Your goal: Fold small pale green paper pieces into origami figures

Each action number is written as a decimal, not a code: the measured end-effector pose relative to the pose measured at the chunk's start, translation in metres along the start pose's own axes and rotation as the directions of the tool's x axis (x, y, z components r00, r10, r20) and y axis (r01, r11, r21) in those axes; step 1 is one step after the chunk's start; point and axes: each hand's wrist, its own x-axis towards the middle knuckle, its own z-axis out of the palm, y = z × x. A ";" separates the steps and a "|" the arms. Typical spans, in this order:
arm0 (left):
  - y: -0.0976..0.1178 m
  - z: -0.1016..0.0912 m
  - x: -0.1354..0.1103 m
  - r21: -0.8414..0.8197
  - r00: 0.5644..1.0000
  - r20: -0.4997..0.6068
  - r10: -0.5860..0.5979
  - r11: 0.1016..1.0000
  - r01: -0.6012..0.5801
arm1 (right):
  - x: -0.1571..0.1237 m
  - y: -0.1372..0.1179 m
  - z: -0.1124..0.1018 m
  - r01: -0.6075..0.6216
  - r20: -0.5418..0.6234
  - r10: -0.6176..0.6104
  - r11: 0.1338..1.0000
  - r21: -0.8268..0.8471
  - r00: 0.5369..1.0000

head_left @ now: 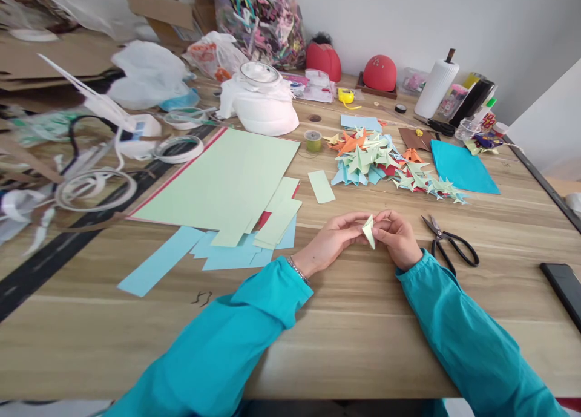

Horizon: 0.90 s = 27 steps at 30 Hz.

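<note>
Between my two hands is a small piece of folded pale green paper [369, 232], pinched by the fingertips above the table. My left hand [327, 240] grips it from the left, its fingers closed. From the other side my right hand [396, 238] pinches the same paper with thumb and fingers. A heap of folded paper figures [367, 154] in green, blue, orange and red lies beyond my hands. Black-handled scissors [449, 241] rest just right of my right hand. A loose pale green paper strip [321, 187] lies ahead of my left hand.
Large pale green sheets [222, 175] and blue paper strips [157, 262] lie to the left. A thread spool [313, 141], a bright blue sheet [463, 166] and a phone [563, 290] are also on the table. Tape rolls [179, 149] and a white glue gun [136, 129] crowd the far left.
</note>
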 end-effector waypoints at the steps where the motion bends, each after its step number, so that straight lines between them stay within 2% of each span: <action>1: 0.000 -0.001 0.000 0.018 1.000 0.008 0.008 1.000 -0.009 | 0.000 0.000 0.000 -0.003 0.011 0.003 1.000 -0.007 1.000; 6: -0.001 -0.005 0.001 0.145 0.992 -0.019 0.122 0.982 -0.118 | -0.001 0.001 -0.002 0.029 0.075 -0.025 0.998 -0.059 0.997; 11: -0.001 -0.007 0.003 0.247 0.977 -0.108 0.185 0.957 -0.154 | -0.002 0.002 -0.003 0.042 0.036 -0.041 0.999 -0.027 0.999; 15: -0.001 -0.006 0.003 0.339 0.971 -0.111 0.210 0.927 -0.161 | -0.002 0.001 0.000 0.079 -0.004 -0.080 0.993 -0.082 0.997; 19: 0.001 -0.005 0.001 0.321 0.979 -0.070 0.190 0.934 -0.159 | -0.001 0.003 0.001 0.083 -0.049 -0.089 0.990 -0.118 0.995; 24: 0.002 -0.004 0.002 0.302 0.982 -0.086 0.168 0.944 -0.135 | -0.001 0.005 -0.001 0.103 -0.101 -0.116 0.987 -0.125 0.988; 27: 0.001 -0.003 0.002 0.296 0.979 -0.100 0.176 0.945 -0.139 | -0.001 0.003 0.000 0.110 -0.084 -0.120 0.986 -0.122 0.989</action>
